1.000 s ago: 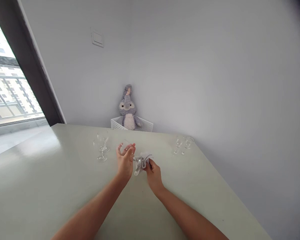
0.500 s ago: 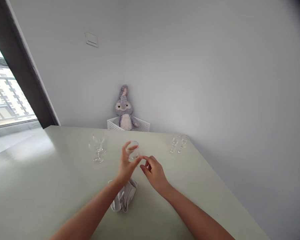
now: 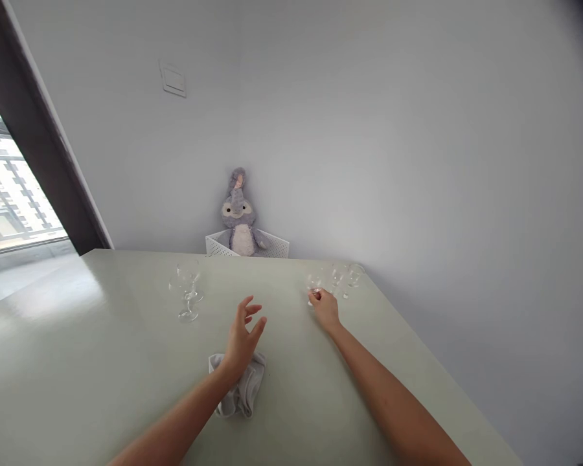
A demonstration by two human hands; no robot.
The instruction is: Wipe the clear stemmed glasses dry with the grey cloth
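Right hand (image 3: 324, 309) holds upright glass (image 3: 314, 285) (stem vertical).

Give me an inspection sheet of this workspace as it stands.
Surface: pale green table, glossy, window glare at the left.
Job's things: stemmed glass upright under the right hand, beside two glasses at the far right; grey cloth crumpled below the left wrist.
Clutter: two more glasses at the left.
Hands: right hand on the glass, grip unclear; left hand open, raised above the cloth, holding nothing.
Cables: nothing seen.
Surroundings: plush toy in a white basket behind the table, wall switch, window at the left.
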